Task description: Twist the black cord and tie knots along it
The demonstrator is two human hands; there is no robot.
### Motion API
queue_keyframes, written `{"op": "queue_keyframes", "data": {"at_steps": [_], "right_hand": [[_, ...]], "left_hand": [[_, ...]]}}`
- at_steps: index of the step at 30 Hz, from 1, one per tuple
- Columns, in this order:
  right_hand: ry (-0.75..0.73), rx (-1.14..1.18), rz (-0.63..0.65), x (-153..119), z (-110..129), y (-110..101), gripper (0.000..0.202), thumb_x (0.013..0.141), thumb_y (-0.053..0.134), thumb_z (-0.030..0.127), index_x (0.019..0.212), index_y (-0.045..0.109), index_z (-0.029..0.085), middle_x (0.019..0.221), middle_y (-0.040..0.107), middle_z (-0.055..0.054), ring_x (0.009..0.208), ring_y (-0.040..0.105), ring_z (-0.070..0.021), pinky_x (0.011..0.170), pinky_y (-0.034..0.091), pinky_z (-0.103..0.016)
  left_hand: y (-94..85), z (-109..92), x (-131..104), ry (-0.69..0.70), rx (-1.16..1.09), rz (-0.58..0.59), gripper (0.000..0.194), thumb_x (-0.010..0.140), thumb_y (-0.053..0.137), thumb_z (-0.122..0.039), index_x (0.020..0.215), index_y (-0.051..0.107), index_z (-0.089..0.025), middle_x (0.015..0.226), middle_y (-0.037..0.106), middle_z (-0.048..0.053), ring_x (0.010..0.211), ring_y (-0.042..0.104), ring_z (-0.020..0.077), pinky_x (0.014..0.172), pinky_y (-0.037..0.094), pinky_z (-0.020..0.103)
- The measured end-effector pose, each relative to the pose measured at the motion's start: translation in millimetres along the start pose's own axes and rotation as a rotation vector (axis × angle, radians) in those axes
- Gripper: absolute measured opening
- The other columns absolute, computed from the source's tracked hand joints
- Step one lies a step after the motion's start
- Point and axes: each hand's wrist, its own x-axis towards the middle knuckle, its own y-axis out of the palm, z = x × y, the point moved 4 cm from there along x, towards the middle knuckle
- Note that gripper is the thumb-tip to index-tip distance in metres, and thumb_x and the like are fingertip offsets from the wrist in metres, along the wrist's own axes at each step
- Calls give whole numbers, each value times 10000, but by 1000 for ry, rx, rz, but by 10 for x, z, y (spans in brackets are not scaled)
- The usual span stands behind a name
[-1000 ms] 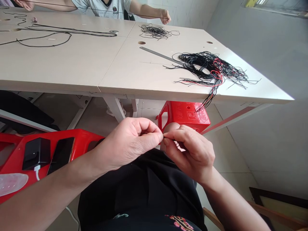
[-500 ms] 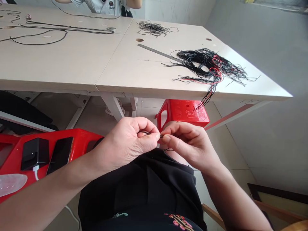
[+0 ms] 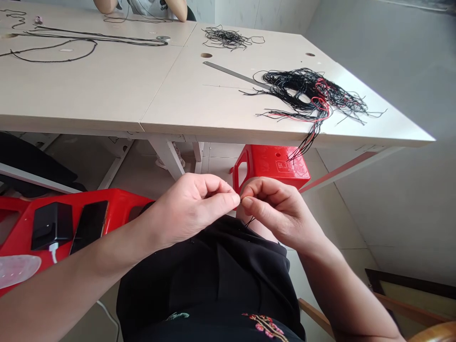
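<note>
My left hand (image 3: 203, 204) and my right hand (image 3: 274, 206) meet fingertip to fingertip above my lap, both closed in a pinch. Between them is a thin black cord (image 3: 250, 221), mostly hidden by the fingers; a short length of it hangs below my right hand. On the table ahead lies a large bundle of black cords (image 3: 299, 92) with some red cords (image 3: 322, 104) in it, its ends drooping over the front edge. Partly under that bundle is a metal ruler (image 3: 231, 72).
Beyond the table edge (image 3: 213, 133) sits a smaller tangle of black cord (image 3: 228, 38). Long cords (image 3: 99, 38) stretch across the left, near a person's forearms (image 3: 177, 7). A red stool (image 3: 278, 161) stands under the table; a phone (image 3: 89, 225) and black power bank (image 3: 52, 225) rest at left.
My fingertips have drawn closer together, and the dark loop seen in my left hand is now hidden. Across the table, the person's arms have come down onto the tabletop.
</note>
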Motion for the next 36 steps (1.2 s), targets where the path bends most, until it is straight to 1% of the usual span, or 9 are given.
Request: {"op": "queue_keyframes", "data": {"at_steps": [8, 11, 14, 19, 25, 28, 31, 34, 36], "right_hand": [[5, 36, 67, 5, -19, -45, 172, 838, 559, 263, 682, 545, 192, 631, 539, 13, 587, 488, -106, 539, 398, -242], [21, 229, 122, 34, -50, -87, 79, 837, 600, 263, 825, 612, 186, 744, 613, -4, 670, 561, -115, 603, 460, -241], [70, 283, 169, 79, -91, -78, 226, 824, 647, 309, 1013, 635, 185, 866, 689, -38, 759, 638, -151, 677, 512, -277], [69, -42, 156, 180, -42, -44, 158, 834, 613, 332, 814, 652, 180, 722, 665, -9, 661, 592, -133, 611, 463, -247], [-87, -420, 74, 208, 75, -49, 107, 717, 539, 117, 771, 603, 183, 636, 578, 36, 557, 461, -86, 520, 350, -210], [-121, -515, 44, 164, -139, -225, 159, 703, 505, 95, 787, 610, 181, 644, 572, 33, 562, 454, -87, 535, 363, -218], [77, -430, -36, 106, -635, -644, 116, 764, 548, 204, 809, 650, 173, 672, 628, -2, 590, 529, -115, 559, 421, -243], [242, -403, -149, 39, -1069, -1046, 110, 734, 631, 267, 686, 650, 170, 589, 615, -16, 526, 521, -135, 496, 416, -266], [257, -423, -251, -4, -1122, -1127, 96, 716, 653, 237, 647, 639, 172, 545, 594, -23, 493, 493, -137, 467, 396, -277]], "left_hand": [[40, 55, 28, 25, -32, 21, 75, 695, 620, -213, 641, 597, -167, 488, 399, -73, 450, 302, 36, 405, 233, 139], [-13, 68, 26, 21, -46, -14, 65, 681, 617, -215, 640, 597, -169, 490, 390, -74, 448, 291, 37, 405, 226, 146], [-38, 62, 24, 31, -16, -58, 55, 659, 604, -201, 618, 589, -168, 482, 369, -80, 442, 279, 35, 406, 219, 149], [-8, 6, 28, 121, 152, -99, 53, 648, 590, -175, 597, 576, -168, 468, 367, -86, 443, 286, 34, 410, 212, 149], [-97, 40, 43, 88, 130, -95, 48, 620, 565, -175, 578, 544, -170, 479, 373, -80, 443, 283, 37, 411, 210, 162], [-283, 124, 33, 57, 89, -206, 65, 617, 587, -202, 574, 549, -172, 486, 354, -74, 447, 269, 43, 411, 201, 179], [-461, 231, 20, 29, -2, -318, 94, 606, 619, -225, 563, 561, -166, 507, 406, -52, 474, 321, 57, 432, 245, 190], [-498, 294, 12, -18, -126, -325, 110, 581, 650, -228, 564, 564, -160, 515, 423, -46, 486, 334, 59, 443, 253, 193], [-441, 274, 2, -23, -168, -306, 117, 582, 666, -238, 586, 584, -156, 510, 414, -51, 480, 317, 57, 438, 241, 195]]}}
